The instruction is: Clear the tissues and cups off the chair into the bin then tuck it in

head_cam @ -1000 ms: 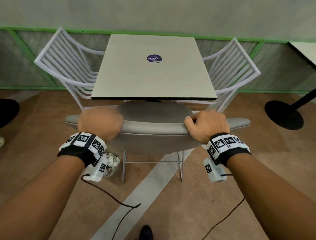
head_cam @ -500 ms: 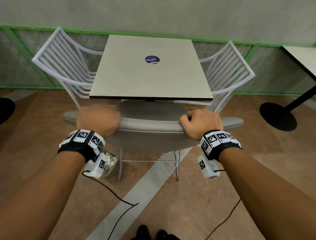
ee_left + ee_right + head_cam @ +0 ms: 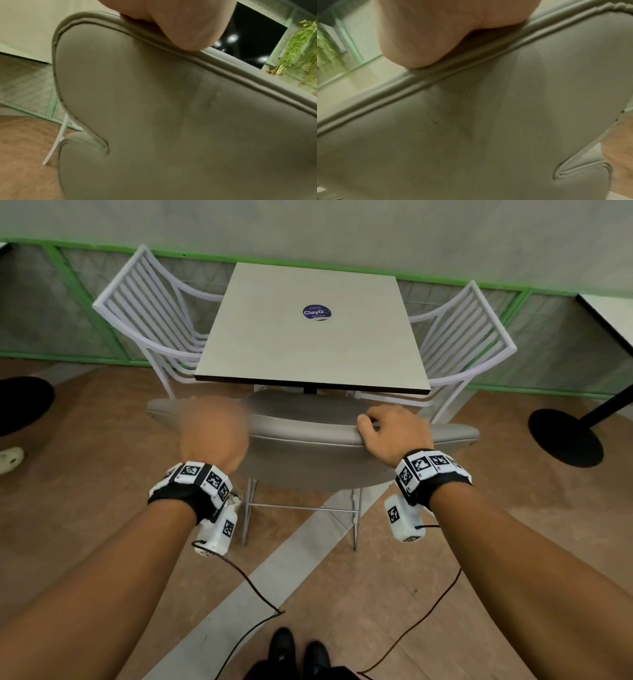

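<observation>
The grey padded chair stands with its seat mostly under the square table; the visible part of the seat is bare. My right hand grips the top rim of the backrest, fingers curled over it. My left hand is blurred and sits on the rim's left part, knuckles rounded. In the left wrist view my left hand's palm lies on the backrest. The right wrist view shows my right hand's palm on the backrest. The bin is almost hidden behind my left wrist.
White slatted chairs stand at the table's left and right. A black round table base is on the floor at the right, another dark base at the left. My black shoes and wrist cables are near.
The chair has slid a little further under the table, so less of the seat shows. My left hand is now motion-blurred on the rim. The right hand keeps its grip.
</observation>
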`<state>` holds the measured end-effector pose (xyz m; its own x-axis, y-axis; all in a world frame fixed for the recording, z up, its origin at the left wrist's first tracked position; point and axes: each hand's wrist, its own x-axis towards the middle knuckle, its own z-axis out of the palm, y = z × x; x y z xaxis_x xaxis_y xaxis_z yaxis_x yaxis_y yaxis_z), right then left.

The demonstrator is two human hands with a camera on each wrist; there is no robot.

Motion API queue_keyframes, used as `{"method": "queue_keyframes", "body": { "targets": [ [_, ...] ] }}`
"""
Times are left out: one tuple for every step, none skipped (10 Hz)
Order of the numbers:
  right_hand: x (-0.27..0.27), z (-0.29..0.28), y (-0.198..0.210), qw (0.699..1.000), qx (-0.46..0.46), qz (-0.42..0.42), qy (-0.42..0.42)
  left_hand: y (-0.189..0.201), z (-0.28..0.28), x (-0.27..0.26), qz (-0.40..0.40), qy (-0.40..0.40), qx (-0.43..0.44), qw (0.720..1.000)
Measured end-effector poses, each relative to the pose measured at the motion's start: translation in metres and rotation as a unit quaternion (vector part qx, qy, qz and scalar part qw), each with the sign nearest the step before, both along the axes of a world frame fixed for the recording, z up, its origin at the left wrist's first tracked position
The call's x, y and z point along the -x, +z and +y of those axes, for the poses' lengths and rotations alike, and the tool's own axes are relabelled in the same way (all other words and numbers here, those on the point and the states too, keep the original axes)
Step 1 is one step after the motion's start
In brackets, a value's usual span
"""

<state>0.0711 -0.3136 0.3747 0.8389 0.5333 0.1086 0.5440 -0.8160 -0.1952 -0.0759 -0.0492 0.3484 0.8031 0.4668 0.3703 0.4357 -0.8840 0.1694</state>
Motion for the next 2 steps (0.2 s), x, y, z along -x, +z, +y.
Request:
{"method": "queue_keyframes", "body": {
  "targets": [
    [0.021, -0.017, -0.005, 0.990, -0.117, -0.041, 0.070, -0.012, -0.021, 0.030, 0.012, -0.020, -0.001, 1.000],
    [0.070, -0.045, -0.030, 0.984, -0.153, -0.035, 0.089, -0.046, -0.038, 0.097, 0.097, -0.054, 0.013, 0.994]
  ]
}}
